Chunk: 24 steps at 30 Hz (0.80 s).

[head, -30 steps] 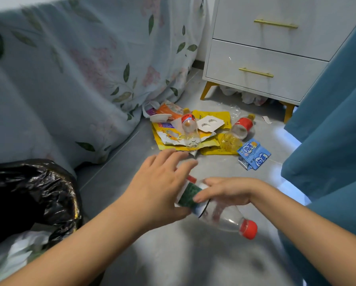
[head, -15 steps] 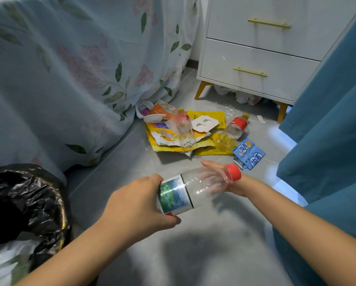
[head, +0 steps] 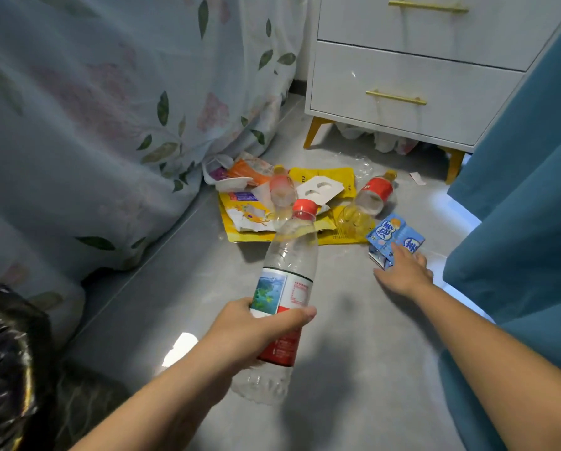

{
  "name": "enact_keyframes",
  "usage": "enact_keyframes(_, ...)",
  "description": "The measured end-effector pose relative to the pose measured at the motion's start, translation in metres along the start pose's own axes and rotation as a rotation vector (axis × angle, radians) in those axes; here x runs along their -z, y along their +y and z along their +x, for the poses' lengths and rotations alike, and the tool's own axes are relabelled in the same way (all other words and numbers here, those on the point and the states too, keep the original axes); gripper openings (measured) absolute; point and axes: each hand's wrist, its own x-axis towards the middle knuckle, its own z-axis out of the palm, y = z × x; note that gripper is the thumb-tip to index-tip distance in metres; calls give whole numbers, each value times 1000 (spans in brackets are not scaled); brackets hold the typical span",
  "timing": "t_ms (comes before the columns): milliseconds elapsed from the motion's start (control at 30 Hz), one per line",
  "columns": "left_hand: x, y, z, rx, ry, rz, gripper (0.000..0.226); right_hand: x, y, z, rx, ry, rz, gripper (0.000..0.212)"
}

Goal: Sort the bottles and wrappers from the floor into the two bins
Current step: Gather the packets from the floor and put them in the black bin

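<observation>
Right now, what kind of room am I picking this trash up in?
Most likely a bedroom: a floral bedspread hangs to the floor, beside a white nightstand with gold handles and a teal curtain.

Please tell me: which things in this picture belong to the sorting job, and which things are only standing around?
Belong to the job:
clear bottle held in the left hand
blue wrapper under the right hand
two bottles on the floor
yellow wrappers
black-lined bin

Only standing around:
white drawer cabinet
floral cloth
teal curtain
</observation>
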Motion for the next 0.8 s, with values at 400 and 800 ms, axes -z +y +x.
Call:
enact_keyframes(400,-10,-3,2,22,12,-24,45,-19,10,-39,195,171,-99,25)
enact_keyframes(800,1,-21,1,46,28,-26,52,-5,-33,-49,646,-176,-192,101)
